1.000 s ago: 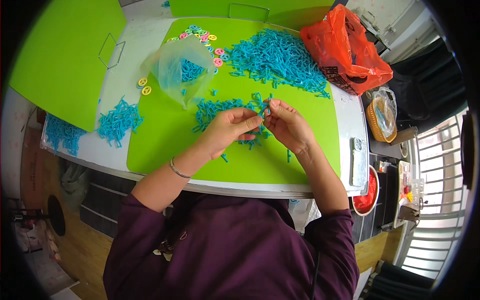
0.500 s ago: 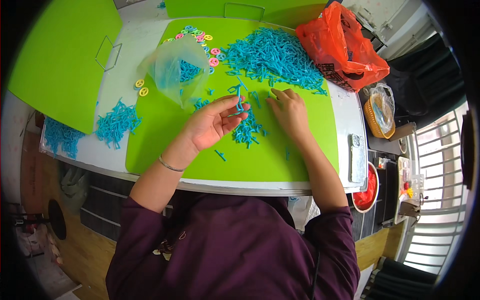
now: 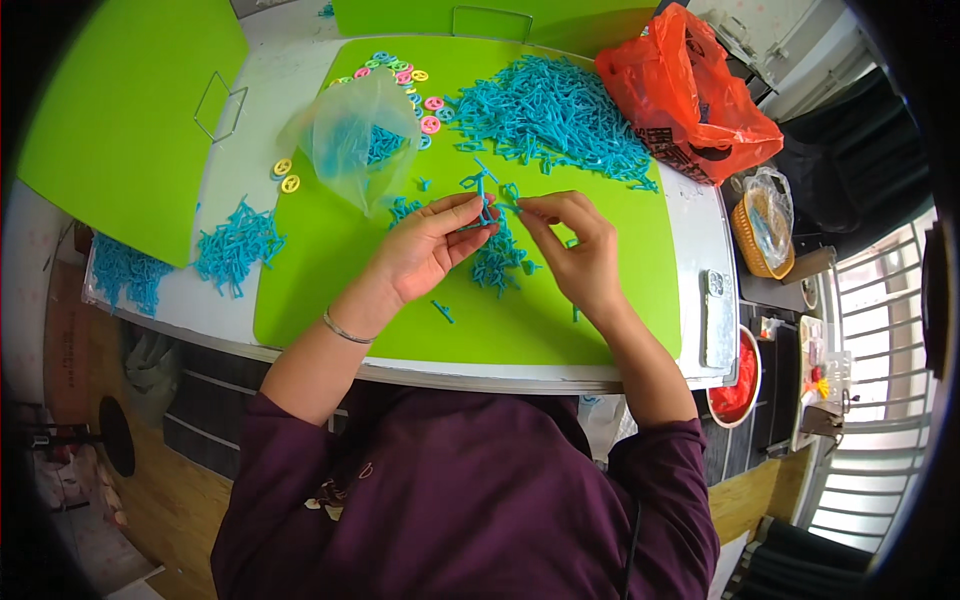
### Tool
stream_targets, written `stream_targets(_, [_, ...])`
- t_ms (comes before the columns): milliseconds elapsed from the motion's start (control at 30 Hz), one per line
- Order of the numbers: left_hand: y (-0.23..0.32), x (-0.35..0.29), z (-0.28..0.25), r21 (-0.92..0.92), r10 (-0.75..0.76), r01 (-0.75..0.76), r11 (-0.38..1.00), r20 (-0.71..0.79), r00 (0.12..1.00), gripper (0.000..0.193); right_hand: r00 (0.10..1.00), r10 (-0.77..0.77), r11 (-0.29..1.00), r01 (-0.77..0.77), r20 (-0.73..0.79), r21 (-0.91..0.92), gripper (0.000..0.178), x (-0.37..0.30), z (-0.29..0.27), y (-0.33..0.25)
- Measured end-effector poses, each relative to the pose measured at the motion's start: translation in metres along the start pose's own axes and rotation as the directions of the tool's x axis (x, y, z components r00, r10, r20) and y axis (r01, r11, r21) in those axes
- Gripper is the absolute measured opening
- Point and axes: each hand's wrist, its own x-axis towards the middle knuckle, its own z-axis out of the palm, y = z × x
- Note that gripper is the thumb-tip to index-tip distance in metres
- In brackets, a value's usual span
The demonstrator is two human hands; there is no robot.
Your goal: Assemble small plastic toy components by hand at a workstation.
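My left hand (image 3: 432, 250) pinches an upright blue plastic frame (image 3: 482, 190) made of thin joined parts, between thumb and fingers. Facing it, my right hand (image 3: 582, 248) grips a small blue plastic piece (image 3: 511, 190) between thumb and forefinger, close to the frame. Whether the two parts touch is too small to tell. Beneath the hands, a small pile of loose blue pieces (image 3: 496, 268) lies on the green mat (image 3: 400, 335). Behind them spreads a large heap of blue plastic sticks (image 3: 560, 110).
A translucent bag (image 3: 345, 140) holding blue pieces stands left of the heap. Around it lie coloured plastic wheels (image 3: 431, 124). A red plastic bag (image 3: 690, 100) sits at the far right corner, a phone (image 3: 718, 320) near the right edge. More blue sticks (image 3: 240, 245) lie at left.
My right hand has picked up a small blue piece from the mat and brought it left and toward my left hand. The left hand keeps hold of the frame, nearly still.
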Motion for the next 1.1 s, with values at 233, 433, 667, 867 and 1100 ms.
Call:
stream_targets(233, [0.009, 0.001, -0.005, -0.018, 0.071, -0.071, 0.997, 0.012, 0.997, 0.016, 0.987, 0.124, 0.974, -0.100, 0.107, -0.202, 0.014, 0.003, -0.010, 0.036])
stream_targets(433, [0.009, 0.002, -0.005, -0.036, 0.092, -0.091, 0.995, 0.007, 0.996, 0.016, 0.950, 0.172, 0.949, -0.088, 0.261, -0.304, 0.017, -0.003, -0.018, 0.041])
stream_targets(667, [0.010, 0.001, -0.005, -0.019, 0.101, -0.101, 0.995, 0.003, 0.995, 0.015, 0.713, 0.428, 0.900, -0.277, 0.555, -0.338, 0.021, -0.002, -0.026, 0.018])
stream_targets(867, [0.007, 0.003, -0.007, 0.007, 0.089, -0.089, 0.996, 0.003, 0.996, 0.015, 0.706, 0.414, 0.894, -0.434, 0.575, -0.111, 0.018, 0.001, -0.033, 0.023])
stream_targets(1100, [-0.009, 0.002, -0.001, 0.126, 0.065, -0.064, 0.990, -0.001, 0.998, 0.018, 0.669, 0.450, 0.691, -0.681, 0.592, 0.244, 0.015, 0.005, -0.026, 0.008])
